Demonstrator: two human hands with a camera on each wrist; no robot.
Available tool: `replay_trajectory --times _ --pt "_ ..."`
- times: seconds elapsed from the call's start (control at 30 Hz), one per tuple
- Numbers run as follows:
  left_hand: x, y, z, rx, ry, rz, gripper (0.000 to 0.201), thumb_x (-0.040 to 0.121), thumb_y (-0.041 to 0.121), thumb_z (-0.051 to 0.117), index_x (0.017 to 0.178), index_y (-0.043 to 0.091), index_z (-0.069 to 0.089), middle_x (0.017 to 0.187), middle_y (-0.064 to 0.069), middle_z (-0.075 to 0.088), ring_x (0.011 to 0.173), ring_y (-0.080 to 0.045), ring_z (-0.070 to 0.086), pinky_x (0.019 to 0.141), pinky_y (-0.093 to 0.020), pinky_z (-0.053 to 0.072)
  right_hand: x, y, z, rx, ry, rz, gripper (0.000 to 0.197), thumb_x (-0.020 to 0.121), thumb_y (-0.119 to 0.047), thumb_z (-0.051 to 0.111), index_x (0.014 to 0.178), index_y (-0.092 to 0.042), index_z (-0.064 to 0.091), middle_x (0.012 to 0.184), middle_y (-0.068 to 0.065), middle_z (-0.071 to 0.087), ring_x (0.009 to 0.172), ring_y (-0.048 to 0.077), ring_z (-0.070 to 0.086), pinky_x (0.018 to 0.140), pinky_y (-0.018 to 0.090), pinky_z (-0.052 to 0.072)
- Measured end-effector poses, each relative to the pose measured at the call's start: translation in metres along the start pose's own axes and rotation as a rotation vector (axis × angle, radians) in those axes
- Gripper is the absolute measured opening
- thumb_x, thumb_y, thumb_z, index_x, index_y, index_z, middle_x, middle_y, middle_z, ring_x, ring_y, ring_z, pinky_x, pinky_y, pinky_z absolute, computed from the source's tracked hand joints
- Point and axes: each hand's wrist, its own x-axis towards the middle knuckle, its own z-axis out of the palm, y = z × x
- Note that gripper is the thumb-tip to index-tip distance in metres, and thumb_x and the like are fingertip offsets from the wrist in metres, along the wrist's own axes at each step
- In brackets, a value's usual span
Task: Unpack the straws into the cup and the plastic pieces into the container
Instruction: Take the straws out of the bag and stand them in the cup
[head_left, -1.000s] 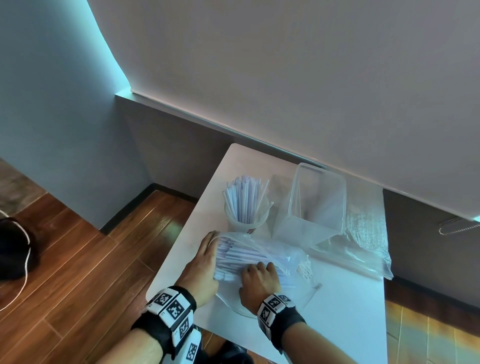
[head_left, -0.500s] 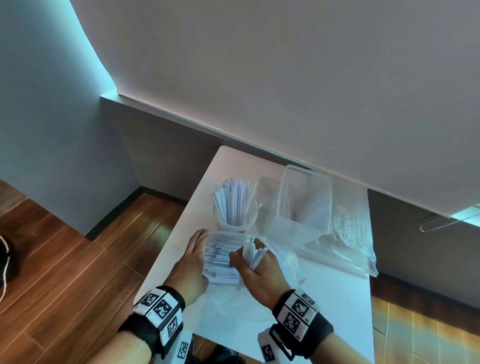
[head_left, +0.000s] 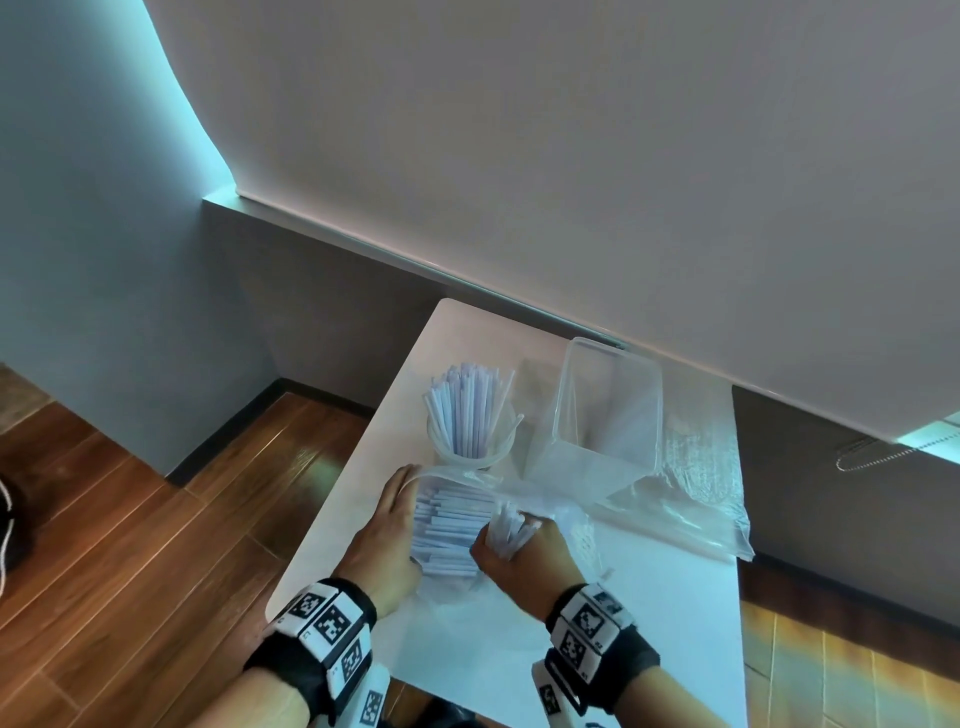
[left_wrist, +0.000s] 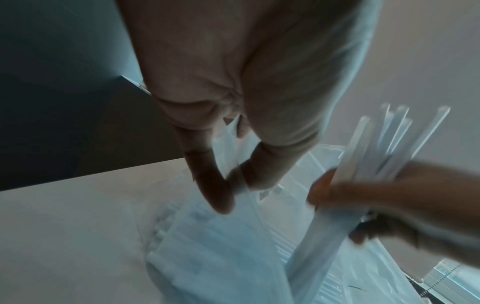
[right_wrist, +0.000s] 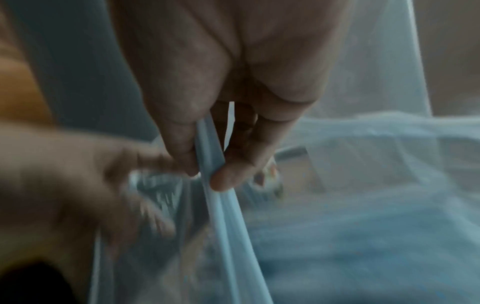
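Right now the right hand is clenched round a small bunch of white paper-wrapped straws, ends up; left hand pinches the clear plastic bag's mouth open w/ thumb & finger. Round clear cup, already part-filled, sits at 12 o'clock; tall clear rectangular container at 1 o'clock. Lift the bunch straight out, keep the bag pinned, drop ends-first.

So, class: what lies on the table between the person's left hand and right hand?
In the head view, the stack of straws still inside the clear bag lies between the left hand and the right hand, which grips a bunch of straws.
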Motion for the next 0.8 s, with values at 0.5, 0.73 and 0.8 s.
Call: replay_trajectory --times 0.5,0.73,0.8 --pt "-0.008 0.012 -0.008 -0.013 -0.008 -0.009 0.107 0.077 -0.006 0.069 0.151 0.029 0.0 0.156 0.013 0.006 0.135 -0.016 0.039 0.096 -0.025 0.053 0.081 -0.117 -0.106 -0.279 0.16 -0.18 0.029 0.075 -0.045 0.078 0.08 -0.019 0.067 0.078 -0.002 0.068 0.078 0.015 0.065 0.068 0.025 0.049" --pt "-0.011 0.013 -0.009 -0.015 -0.018 -0.037 0.107 0.078 -0.005 0.066 0.15 0.031 -0.004 0.155 0.016 0.001 0.132 -0.019 0.043 0.096 -0.026 0.052 0.106 -0.095 -0.098 -0.072 0.399 -0.246 0.074 0.075 -0.043 0.079 0.135 -0.018 0.043 0.131 0.005 0.048 0.118 0.026 0.051 0.102 0.041 0.042" --pt "-0.01 0.013 -0.009 -0.012 -0.019 -0.035 0.108 0.078 -0.005 0.067 0.15 0.032 -0.004 0.154 0.016 0.003 0.13 -0.018 0.043 0.094 -0.027 0.054 0.104 -0.096 -0.094 -0.059 0.446 -0.302 0.066 0.086 -0.032 0.069 0.141 -0.014 0.038 0.139 0.008 0.043 0.126 0.027 0.045 0.108 0.041 0.037"
